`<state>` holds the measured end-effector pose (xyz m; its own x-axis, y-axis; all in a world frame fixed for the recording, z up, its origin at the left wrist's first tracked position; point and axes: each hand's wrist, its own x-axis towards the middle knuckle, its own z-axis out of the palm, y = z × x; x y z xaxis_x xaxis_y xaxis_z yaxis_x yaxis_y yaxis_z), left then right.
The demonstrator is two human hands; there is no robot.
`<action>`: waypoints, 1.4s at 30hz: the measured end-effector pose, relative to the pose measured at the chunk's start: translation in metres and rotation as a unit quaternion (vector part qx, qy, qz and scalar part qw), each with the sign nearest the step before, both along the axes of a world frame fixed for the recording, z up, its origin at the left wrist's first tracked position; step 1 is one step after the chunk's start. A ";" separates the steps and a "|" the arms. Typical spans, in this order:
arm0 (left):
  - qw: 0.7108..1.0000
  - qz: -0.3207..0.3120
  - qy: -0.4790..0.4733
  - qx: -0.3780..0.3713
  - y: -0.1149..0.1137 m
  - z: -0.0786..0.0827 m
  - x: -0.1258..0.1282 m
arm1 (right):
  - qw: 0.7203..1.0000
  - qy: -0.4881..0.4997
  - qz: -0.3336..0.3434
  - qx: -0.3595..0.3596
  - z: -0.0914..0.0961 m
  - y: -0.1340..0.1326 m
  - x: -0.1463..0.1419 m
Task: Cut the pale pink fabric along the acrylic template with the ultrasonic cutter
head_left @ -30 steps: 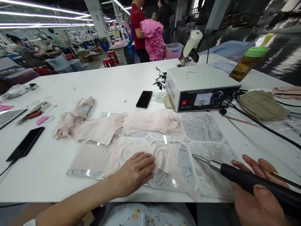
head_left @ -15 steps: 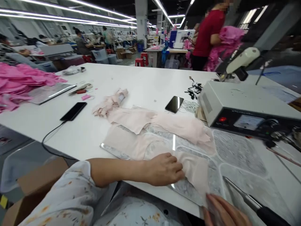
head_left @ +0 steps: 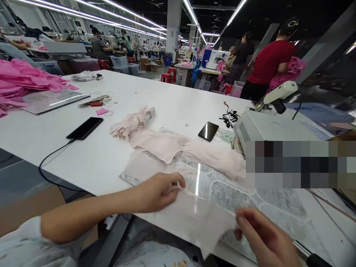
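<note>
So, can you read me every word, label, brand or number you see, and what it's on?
No text can be read.
Metal box: front hidden by pixel blocks; marks on top too faint.
Left phone and middle phone: dark screens, no lettering visible.
Held cloth: no lettering shows.

Near the front edge of the smooth worktop (head_left: 167, 92), the pale pink cloth panel (head_left: 194, 218) was thin and matt; the marbled template (head_left: 230, 194) was glossy, probably plastic. Toward the left edge, the corded smartphone (head_left: 85, 128) had a smooth, glossy face.
</note>
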<state>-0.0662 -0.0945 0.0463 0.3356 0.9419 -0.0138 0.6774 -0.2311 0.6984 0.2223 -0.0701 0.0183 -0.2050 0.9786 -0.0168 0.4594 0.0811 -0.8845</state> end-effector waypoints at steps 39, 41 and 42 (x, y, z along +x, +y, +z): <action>0.984 0.118 0.114 0.066 0.047 0.003 -0.140 | 0.967 -0.100 0.233 0.014 0.032 0.112 -0.141; 0.975 0.136 0.154 0.081 0.076 0.007 -0.150 | 0.971 -0.110 0.212 0.032 0.029 0.137 -0.159; 0.974 0.135 0.164 0.082 0.090 0.005 -0.154 | 0.971 -0.120 0.201 0.044 0.025 0.148 -0.167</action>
<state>-0.2200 -0.0044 0.0513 0.0782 0.9937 0.0803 0.9093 -0.1041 0.4028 0.0553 0.0782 0.0435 -0.5711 0.8203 -0.0314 0.5670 0.3665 -0.7377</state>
